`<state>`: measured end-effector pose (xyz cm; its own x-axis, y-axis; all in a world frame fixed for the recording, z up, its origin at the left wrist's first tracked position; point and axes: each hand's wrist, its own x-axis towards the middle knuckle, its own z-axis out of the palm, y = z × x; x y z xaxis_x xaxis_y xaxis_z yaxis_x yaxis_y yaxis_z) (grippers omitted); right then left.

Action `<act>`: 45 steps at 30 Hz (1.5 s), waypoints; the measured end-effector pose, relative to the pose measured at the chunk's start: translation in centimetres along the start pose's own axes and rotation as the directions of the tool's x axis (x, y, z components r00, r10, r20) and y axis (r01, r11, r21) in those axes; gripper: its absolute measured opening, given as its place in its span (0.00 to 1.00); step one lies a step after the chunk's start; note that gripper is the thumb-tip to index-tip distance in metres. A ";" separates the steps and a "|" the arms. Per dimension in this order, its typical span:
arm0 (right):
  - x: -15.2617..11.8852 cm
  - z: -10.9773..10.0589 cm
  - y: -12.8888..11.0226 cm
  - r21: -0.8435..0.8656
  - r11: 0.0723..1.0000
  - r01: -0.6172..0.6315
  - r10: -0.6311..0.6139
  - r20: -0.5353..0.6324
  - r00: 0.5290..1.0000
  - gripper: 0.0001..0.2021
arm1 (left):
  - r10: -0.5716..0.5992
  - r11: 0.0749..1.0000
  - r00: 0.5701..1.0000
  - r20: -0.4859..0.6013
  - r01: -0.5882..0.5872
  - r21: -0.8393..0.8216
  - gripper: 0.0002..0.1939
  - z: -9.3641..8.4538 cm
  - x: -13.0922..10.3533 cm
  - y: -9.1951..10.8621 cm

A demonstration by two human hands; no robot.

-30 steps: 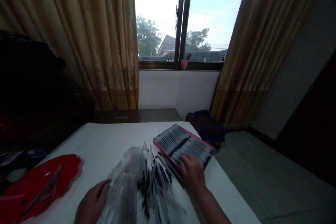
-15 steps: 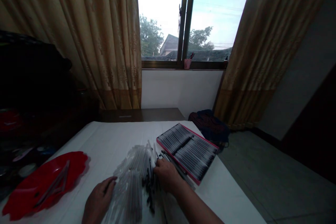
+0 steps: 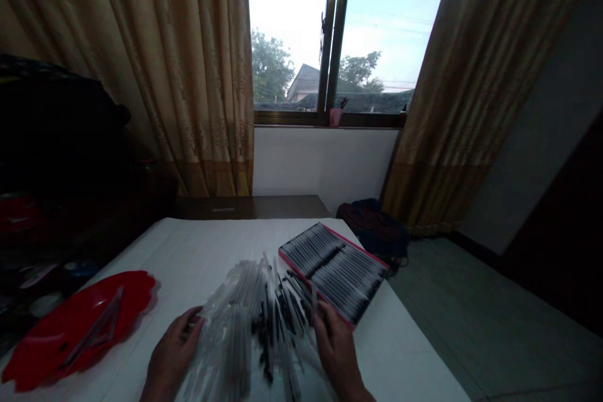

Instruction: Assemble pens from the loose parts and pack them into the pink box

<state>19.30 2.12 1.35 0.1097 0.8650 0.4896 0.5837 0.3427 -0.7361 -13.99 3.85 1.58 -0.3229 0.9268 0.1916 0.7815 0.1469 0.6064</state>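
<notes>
A loose pile of clear tubes [image 3: 235, 339] lies on the white table, with black-tipped pens [image 3: 282, 320] scattered just to its right. My left hand [image 3: 176, 342] rests at the pile's left side, fingers curled; whether it pinches anything there is unclear. My right hand [image 3: 333, 342] is right of the pens, its thumb and fingers closed round a thin clear tube [image 3: 314, 301] that stands nearly upright. Behind it, a pink-edged tray [image 3: 339, 270] holds rows of clear, dark-ended pens and overlaps the table's right part.
At the left lies a red scalloped plate [image 3: 127, 311] with a clear triangular piece on it. Dark clutter stands beyond it. Dark cloth [image 3: 377, 229] lies past the table's far right corner. A pink cup [image 3: 335, 117] with pens stands on the windowsill.
My right hand has moved right, away from the middle of the pens, and now has a clear tube in its fingers. More of the pens show. My left hand has shifted only slightly.
</notes>
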 end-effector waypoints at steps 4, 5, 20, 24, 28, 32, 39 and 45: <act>-2.6 -0.3 2.6 0.095 0.982 -0.161 0.172 -0.123 0.977 0.21 | 0.218 0.975 0.975 0.049 -0.220 0.032 0.18 0.3 -0.2 4.2; -2.8 -0.2 2.8 0.108 0.979 -0.175 0.188 -0.125 0.974 0.22 | 0.293 0.953 0.952 0.093 -0.298 0.051 0.17 0.6 -0.4 5.8; -2.5 1.0 3.7 0.111 0.985 -0.133 0.141 -0.065 0.988 0.21 | 0.131 0.879 0.912 0.389 -0.289 0.380 0.10 6.0 -1.5 15.1; -2.4 0.9 3.4 0.101 0.985 -0.140 0.146 -0.054 0.988 0.22 | 0.048 0.898 0.907 0.419 -0.223 0.380 0.07 6.1 -0.9 15.7; -2.3 0.8 3.3 0.092 0.988 -0.126 0.131 -0.050 0.990 0.22 | -0.037 0.904 0.882 0.470 -0.170 0.391 0.11 5.9 -0.3 16.4; -2.4 0.7 3.1 0.058 0.992 -0.116 0.120 -0.071 0.990 0.21 | -0.051 0.906 0.857 0.513 -0.175 0.384 0.14 5.5 -0.2 16.7; -2.3 0.4 2.4 0.066 0.995 -0.076 0.080 -0.060 0.995 0.17 | -0.002 0.894 0.857 0.515 -0.229 0.385 0.15 5.7 -0.6 16.4; -2.3 0.3 2.2 0.041 0.998 -0.048 0.052 -0.080 0.995 0.16 | -0.050 0.885 0.858 0.511 -0.200 0.421 0.16 6.5 -0.2 16.9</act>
<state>20.08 1.02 -1.56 0.2036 0.8494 0.4868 0.5442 0.3152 -0.7775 2.72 8.42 6.77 -0.0428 0.9646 -0.2603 0.9807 0.0903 0.1735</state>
